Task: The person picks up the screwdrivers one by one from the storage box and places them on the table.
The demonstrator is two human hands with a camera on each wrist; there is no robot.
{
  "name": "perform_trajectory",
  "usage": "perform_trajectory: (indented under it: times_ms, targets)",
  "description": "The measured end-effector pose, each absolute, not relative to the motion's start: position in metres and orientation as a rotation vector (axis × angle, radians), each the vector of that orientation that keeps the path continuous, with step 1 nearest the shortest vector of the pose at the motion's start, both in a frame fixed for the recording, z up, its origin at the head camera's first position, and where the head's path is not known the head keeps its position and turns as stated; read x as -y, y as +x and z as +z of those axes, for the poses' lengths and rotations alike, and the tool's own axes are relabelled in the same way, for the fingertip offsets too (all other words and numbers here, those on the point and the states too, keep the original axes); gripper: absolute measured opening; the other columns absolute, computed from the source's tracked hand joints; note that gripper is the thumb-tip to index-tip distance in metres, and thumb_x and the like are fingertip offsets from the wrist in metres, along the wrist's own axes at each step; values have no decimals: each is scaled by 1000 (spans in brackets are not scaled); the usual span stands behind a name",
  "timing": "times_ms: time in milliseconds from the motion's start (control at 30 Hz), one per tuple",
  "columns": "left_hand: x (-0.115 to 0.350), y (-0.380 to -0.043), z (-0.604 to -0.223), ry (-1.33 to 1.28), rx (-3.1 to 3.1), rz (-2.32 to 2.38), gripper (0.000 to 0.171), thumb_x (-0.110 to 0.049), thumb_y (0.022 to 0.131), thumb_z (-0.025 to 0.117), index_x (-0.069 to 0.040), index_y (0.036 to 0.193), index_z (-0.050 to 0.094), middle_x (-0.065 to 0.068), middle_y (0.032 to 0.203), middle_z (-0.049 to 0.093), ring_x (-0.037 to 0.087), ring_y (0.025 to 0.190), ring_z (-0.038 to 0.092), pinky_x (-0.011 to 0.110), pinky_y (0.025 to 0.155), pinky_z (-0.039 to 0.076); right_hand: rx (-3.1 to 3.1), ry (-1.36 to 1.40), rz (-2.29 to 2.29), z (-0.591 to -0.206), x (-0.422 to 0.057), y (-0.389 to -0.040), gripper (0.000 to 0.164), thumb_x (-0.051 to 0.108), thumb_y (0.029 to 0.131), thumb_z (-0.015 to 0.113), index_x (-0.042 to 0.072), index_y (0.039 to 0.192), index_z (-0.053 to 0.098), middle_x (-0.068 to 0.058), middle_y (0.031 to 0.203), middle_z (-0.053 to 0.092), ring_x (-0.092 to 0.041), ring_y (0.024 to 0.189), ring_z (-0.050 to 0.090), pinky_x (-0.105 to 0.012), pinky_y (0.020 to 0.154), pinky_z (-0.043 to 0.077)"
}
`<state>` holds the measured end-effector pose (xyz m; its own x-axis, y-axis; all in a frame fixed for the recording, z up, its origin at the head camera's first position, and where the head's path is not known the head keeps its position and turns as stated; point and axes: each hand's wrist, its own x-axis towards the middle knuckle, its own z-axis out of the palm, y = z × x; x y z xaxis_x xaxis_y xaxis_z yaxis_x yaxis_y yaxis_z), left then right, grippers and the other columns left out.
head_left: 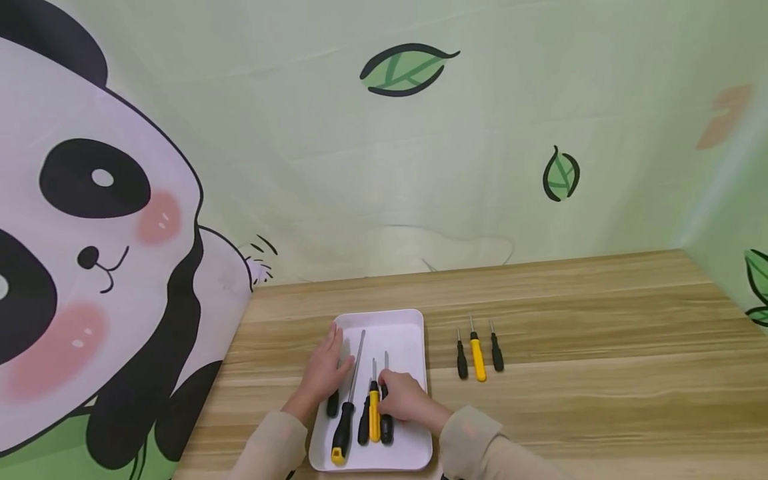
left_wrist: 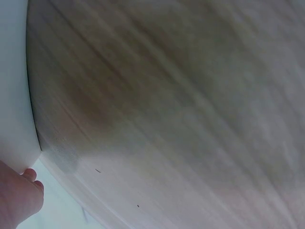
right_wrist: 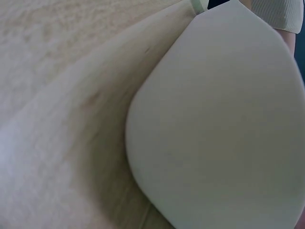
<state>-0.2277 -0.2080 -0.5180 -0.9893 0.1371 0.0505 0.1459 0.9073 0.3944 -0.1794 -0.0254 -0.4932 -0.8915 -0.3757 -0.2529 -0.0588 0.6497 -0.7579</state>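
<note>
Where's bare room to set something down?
Free: brown wooden tabletop right of three yellow- or black-handled screwdrivers; the white rectangular tray, far right corner. Crowded: the tray's middle, with more screwdrivers, left hand, right hand.

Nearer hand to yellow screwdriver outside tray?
Right. Right hand is left of the yellow screwdriver, over the tray's right half; left hand is farther left, over the tray's left side.

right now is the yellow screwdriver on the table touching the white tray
Apart: the head view shows wooden tabletop between the yellow screwdriver and the white tray.
</note>
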Motion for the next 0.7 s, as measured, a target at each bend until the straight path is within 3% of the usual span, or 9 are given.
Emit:
perform_trajectory:
  times_ms: [700]
  targets:
    - [207,-226,-513,-200,3073,-641,67,-34,87,51,-4,140,21,12,149,12,31,133,22,48,106,23,-2412,-325,-1164,-488,21,-184,26,3,71,64,6,95,54,-9,78,55,-15,41,49,-25,36,44]
